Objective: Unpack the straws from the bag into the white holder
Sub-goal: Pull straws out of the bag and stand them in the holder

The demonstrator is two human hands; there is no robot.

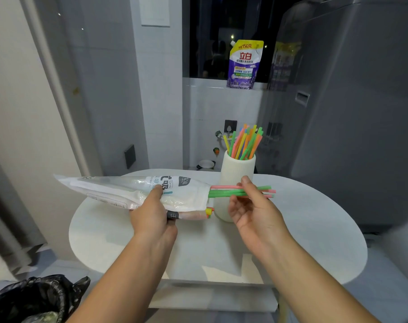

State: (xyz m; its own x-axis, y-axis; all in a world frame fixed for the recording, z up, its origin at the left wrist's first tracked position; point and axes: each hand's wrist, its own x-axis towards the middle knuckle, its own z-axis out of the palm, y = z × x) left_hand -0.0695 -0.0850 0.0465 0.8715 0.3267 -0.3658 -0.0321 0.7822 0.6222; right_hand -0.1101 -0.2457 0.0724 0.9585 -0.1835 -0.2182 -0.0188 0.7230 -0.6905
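My left hand (152, 214) grips a white plastic straw bag (119, 191) held level above the round white table (315, 229), its open mouth pointing right. Several pink and green straws (221, 191) stick out of that mouth, and my right hand (252, 207) pinches them between thumb and fingers. A few more straw ends (209, 212) show at the bag's lower corner. Just behind my right hand stands the white ribbed holder (235, 170), upright, with several coloured straws (243, 142) in it.
A purple detergent pouch (245, 64) sits on the window ledge behind. A large grey appliance (361, 101) rises at the right. A bin with a black liner (35, 299) is at the lower left, beside the table.
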